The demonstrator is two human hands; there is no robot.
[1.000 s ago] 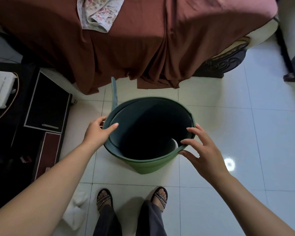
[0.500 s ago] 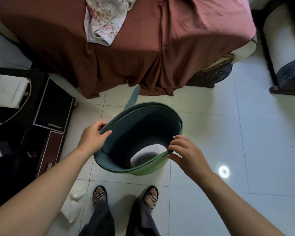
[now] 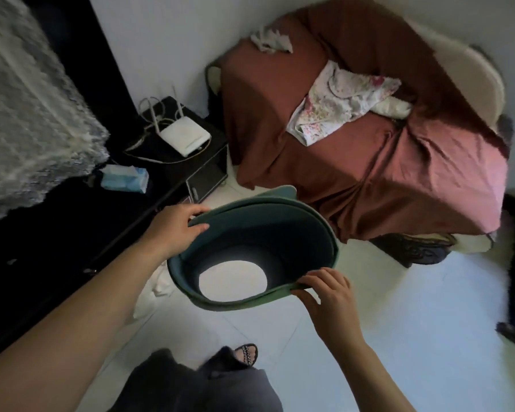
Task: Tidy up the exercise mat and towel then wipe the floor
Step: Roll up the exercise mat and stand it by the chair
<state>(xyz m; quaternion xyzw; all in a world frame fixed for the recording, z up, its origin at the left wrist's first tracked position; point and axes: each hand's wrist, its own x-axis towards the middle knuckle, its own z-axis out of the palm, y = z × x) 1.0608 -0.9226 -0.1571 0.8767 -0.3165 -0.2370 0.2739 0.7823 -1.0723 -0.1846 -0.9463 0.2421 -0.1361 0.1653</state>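
A green exercise mat is rolled into a loose, wide tube, held off the tiled floor; I look down through it and see the floor inside. My left hand grips the roll's left rim, thumb inside and fingers over the edge. My right hand pinches the near right rim. A white cloth or towel lies crumpled on the floor, left of and below the mat.
A bed with a maroon sheet and a floral cloth stands behind the mat. A black cabinet with a white router and a blue tissue pack is at the left. My sandalled foot stands below.
The view has swung left and tilted. The rolled mat is lifted and tipped toward me, both hands still on its rim.
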